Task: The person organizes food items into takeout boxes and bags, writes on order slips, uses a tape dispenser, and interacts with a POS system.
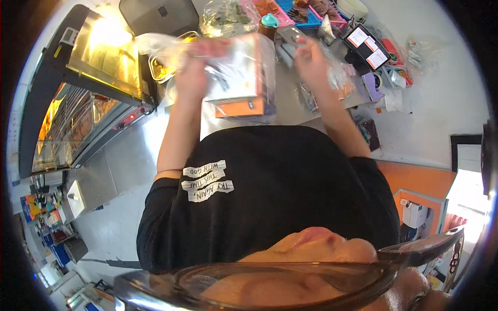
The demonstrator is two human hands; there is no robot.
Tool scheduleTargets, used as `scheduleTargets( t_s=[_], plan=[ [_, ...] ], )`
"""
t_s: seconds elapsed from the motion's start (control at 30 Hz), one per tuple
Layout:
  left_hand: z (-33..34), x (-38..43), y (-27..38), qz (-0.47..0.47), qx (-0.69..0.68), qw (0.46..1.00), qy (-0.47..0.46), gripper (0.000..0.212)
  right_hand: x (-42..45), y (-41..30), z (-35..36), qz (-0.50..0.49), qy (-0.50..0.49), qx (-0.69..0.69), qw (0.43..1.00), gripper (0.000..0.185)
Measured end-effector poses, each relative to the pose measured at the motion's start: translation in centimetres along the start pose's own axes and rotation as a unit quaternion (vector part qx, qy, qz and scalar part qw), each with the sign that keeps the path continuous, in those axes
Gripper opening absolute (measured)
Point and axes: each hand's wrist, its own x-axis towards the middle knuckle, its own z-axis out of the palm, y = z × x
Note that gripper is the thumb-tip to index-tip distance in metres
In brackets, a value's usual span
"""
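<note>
A white and orange box (233, 77) lies in a clear plastic bag (268, 77) on the metal worktop in front of me. My left hand (192, 74) is closed on gathered plastic at the bag's left side; the film partly covers its fingers. To the right of the box, my right hand (309, 54) is raised with its fingers partly curled, not touching the box. It is blurred, so whether something thin is between the fingertips cannot be told. Just beyond it lies a grey metal object (290, 35), near a dark cup with a turquoise lid (269, 21).
A lit glass food warmer (105, 58) stands at the left, beside a foil-like tray (161, 72). Pink and blue baskets (307, 15) sit at the back. A black holder with labels (365, 46), a tape roll (378, 81) and plastic packets crowd the right side.
</note>
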Motion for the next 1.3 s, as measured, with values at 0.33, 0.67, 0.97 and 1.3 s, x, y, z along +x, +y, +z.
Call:
scheduleTargets(
  t_s=[0.33, 0.67, 0.97, 1.3],
  plan=[
    [5.2, 4.7, 0.3, -0.185, 0.080, 0.894, 0.401, 0.032, 2.1, 5.8, -1.7, -0.085, -0.224, 0.170, 0.956, 0.111],
    [-0.8, 0.4, -5.0, -0.284, 0.369, 0.878, 0.111, 0.027, 6.8, 13.3, -6.2, 0.415, -0.170, 0.332, 0.830, 0.048],
    [0.9, -15.1, -15.4, -0.320, 0.406, 0.759, 0.396, 0.042, 21.8, 37.2, -19.1, 0.105, -0.137, -0.263, 0.949, 0.018],
    [2.5, -12.3, -16.8, -0.273, 0.537, 0.721, 0.342, 0.042, 22.0, 47.4, -10.5, 0.087, -0.485, -0.441, 0.750, 0.028]
  ],
)
